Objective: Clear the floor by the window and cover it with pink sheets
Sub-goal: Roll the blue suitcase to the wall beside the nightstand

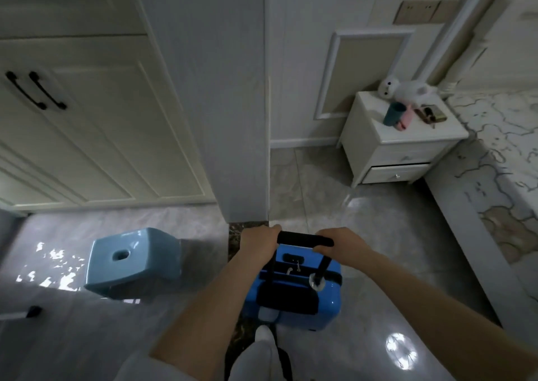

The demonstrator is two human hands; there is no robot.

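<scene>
A glossy blue hard-shell suitcase stands upright on the polished grey tiled floor, just in front of the person's feet and near the end of a white partition wall. Its black telescopic handle bar is raised above the case on two black rods. The left hand is wrapped over the left end of the bar, fingers curled fully around it; the right hand grips the right end in the same closed manner. Both bare forearms reach forward and down from white sleeves.

To the left of the case, a pale blue plastic stool with a round hole in its seat rests on the floor, apart from the suitcase, with bright patches of light on the tiles beside it. Behind the stool stands a cream panelled wardrobe with two black bar handles.

Beyond the case to the right, a small white bedside cabinet with two drawers stands against the panelled wall, its lower drawer slightly open. On top are a white plush toy, a teal cup touching a pink object, and some small dark items that are not identifiable. A bed with a white patterned cover adjoins the cabinet on the right.
</scene>
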